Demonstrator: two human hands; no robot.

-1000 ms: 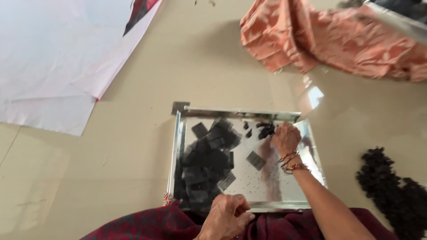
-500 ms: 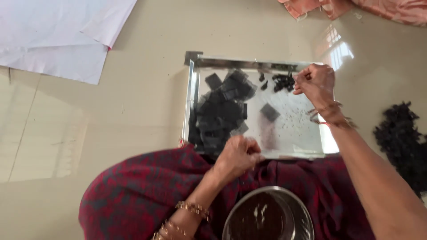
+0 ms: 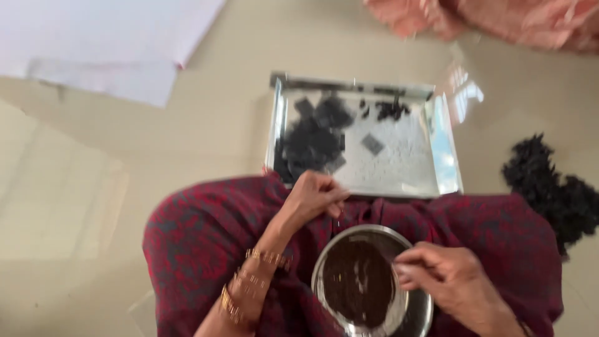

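A steel bowl (image 3: 405, 312) with a dark brown filling rests on my lap, on dark red patterned cloth (image 3: 206, 237). My right hand (image 3: 452, 284) lies over the bowl's right side, thumb and fingertips pinched at the rim. My left hand (image 3: 315, 196), with gold bangles on the wrist, is curled shut just in front of the near edge of a rectangular steel tray (image 3: 446, 162). On the tray lie several black square pieces (image 3: 315, 140), a single square (image 3: 372, 143), a small dark clump (image 3: 392, 110) and a white powdery layer (image 3: 399, 159).
The tray sits on a beige tiled floor (image 3: 125, 187). A heap of black frizzy material (image 3: 552, 190) lies to the right. White sheets (image 3: 93, 43) are spread at the far left, and orange-pink cloth (image 3: 499, 22) at the far right.
My right hand has left the tray's far right corner and come down to the bowl's rim. The view has dropped toward my lap, showing the whole bowl. My left hand stays by the tray's near edge.
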